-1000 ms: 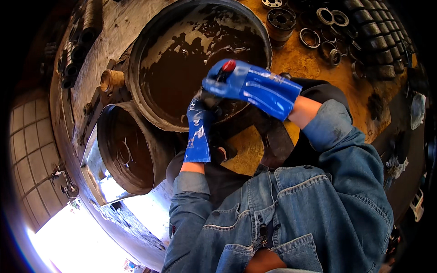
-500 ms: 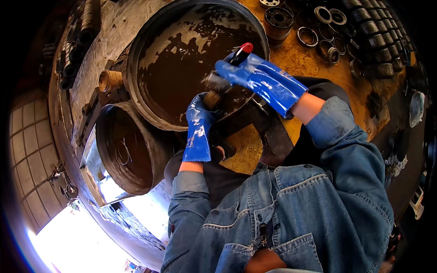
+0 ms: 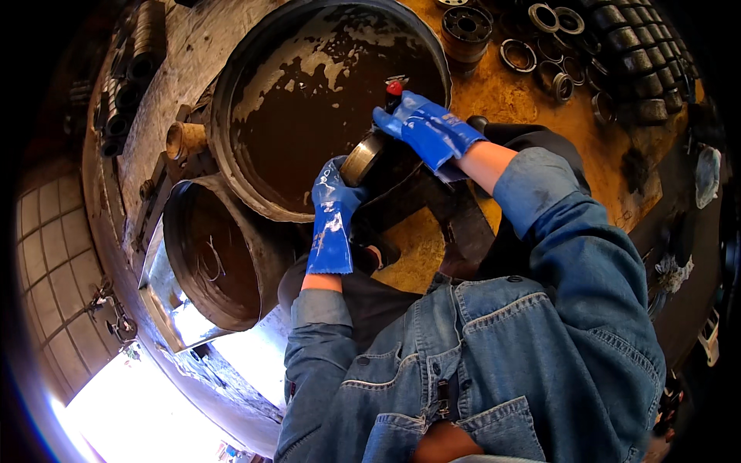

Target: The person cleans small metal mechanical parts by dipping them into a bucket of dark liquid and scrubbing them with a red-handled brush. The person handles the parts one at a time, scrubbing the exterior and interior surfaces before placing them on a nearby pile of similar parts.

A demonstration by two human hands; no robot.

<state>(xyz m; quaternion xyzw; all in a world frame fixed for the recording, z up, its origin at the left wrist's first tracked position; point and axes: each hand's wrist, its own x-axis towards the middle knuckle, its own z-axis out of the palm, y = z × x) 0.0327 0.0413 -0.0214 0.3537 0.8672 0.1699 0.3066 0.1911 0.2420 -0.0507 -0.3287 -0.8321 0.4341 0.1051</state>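
Observation:
In blue rubber gloves, both my hands work over a large round metal tub (image 3: pixel 224 154) of dark, dirty liquid. My left hand (image 3: pixel 333 189) grips a metal ring (image 3: pixel 361 160) at its lower side, tilted on edge near the tub's near rim. My right hand (image 3: pixel 432 127) is closed round a hand tool with a black and red handle (image 3: pixel 394 89), its red end pointing up and away. The tool's working end is hidden by the glove and the ring, so its kind cannot be made out. The right glove is close beside the ring's upper edge.
A smaller tilted drum (image 3: pixel 212 258) stands left of the tub, near a rusty cylinder (image 3: pixel 185 140). Several loose metal rings (image 3: pixel 518 55) and a stack of round parts (image 3: pixel 467 35) lie at the far right, beside rows of dark blocks (image 3: pixel 641 65).
My right hand has shifted slightly left and lower, and the tool's handle has swung more upright. The ring shows more clearly now. My left hand stays nearly in place.

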